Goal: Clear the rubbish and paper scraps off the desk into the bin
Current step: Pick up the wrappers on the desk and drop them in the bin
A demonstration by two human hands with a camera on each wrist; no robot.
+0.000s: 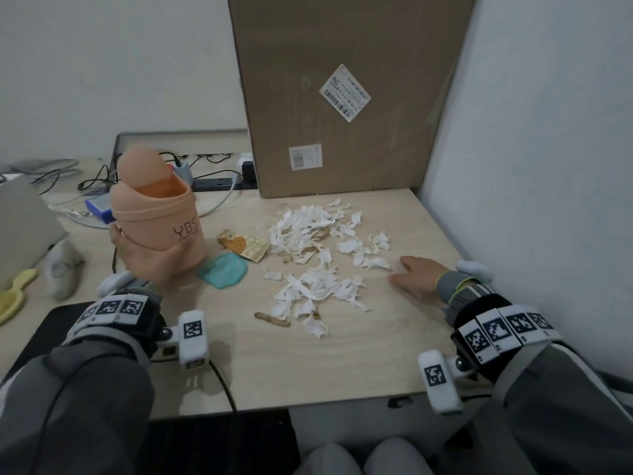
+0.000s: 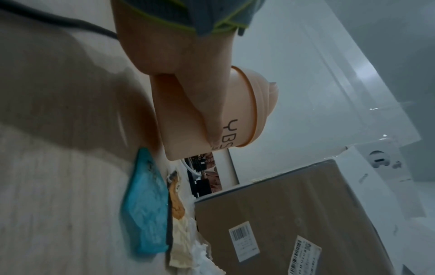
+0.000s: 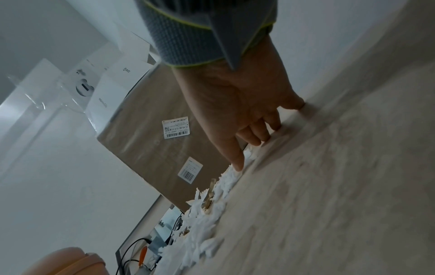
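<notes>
Left hand: the left hand is on the left side. Its fingers and thumb curl round the lower part of the bin and hold it tight.
Bin: the peach bin has a round flip lid at the top. It leans a little to the right. Whether its bottom touches the counter I cannot tell.
Blue wrapper: a blue wrapper lies flat on the counter, just right of the bin.
Brown wrapper: a torn brown wrapper lies just past the blue one, a bit farther away.
Paper scraps: lots of white paper scraps lie in a spread-out heap in the middle of the counter. Some brown bits are mixed in.
Brown strip: one brown strip lies near the front edge of the heap.
Box: a big brown box stands at the far side of the counter.
Right hand: the right hand is on the right side. Its fingers are straight and spread, and the tips press down on the counter. One fingertip touches the edge of the scraps. It holds nothing.
</notes>
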